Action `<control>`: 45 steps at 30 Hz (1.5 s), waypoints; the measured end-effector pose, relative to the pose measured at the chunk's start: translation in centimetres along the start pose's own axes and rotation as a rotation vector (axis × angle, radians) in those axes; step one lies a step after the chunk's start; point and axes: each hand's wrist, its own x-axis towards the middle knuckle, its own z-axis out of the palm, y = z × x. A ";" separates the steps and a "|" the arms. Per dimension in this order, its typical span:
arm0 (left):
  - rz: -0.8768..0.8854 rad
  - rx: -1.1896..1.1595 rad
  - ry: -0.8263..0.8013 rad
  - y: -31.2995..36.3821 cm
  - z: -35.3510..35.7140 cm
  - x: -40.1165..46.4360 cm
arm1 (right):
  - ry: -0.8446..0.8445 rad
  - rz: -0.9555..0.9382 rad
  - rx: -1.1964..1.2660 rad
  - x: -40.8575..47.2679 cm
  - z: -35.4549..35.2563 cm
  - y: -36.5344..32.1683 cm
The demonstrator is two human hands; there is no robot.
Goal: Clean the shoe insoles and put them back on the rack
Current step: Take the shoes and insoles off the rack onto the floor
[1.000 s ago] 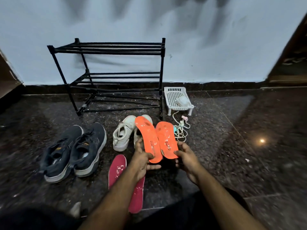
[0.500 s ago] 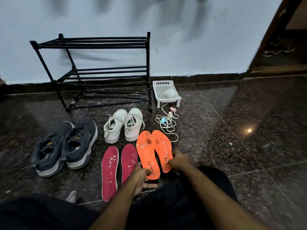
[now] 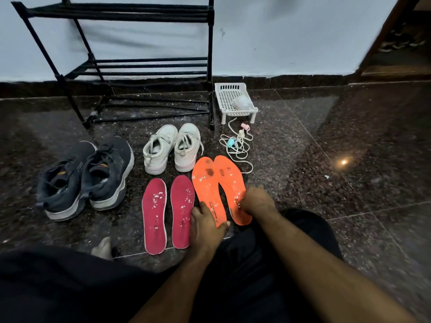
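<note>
Insoles (image 3: 207, 187), held aloft earlier, now lie on floor (image 3: 303, 183).

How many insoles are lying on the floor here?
4. Two red insoles lie side by side below the white shoes. Two orange insoles lie right of them, heels under the left hand and right hand. More may be inside shoes.

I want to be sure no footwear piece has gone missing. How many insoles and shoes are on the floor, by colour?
Orange insoles: 2
Red insoles: 2
White shoes: 2
Dark grey shoes: 2
Total: 8
</note>
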 end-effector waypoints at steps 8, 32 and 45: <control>0.008 0.162 0.040 0.0 0.3 1.2 | -0.046 -0.104 0.030 2.0 0.6 -0.9; 0.000 -0.108 0.251 5.8 0.9 5.5 | 0.253 -0.034 0.396 4.1 -1.6 -1.2; 0.162 -0.126 0.320 7.5 3.0 8.5 | 0.327 0.015 0.510 8.5 -3.2 -0.9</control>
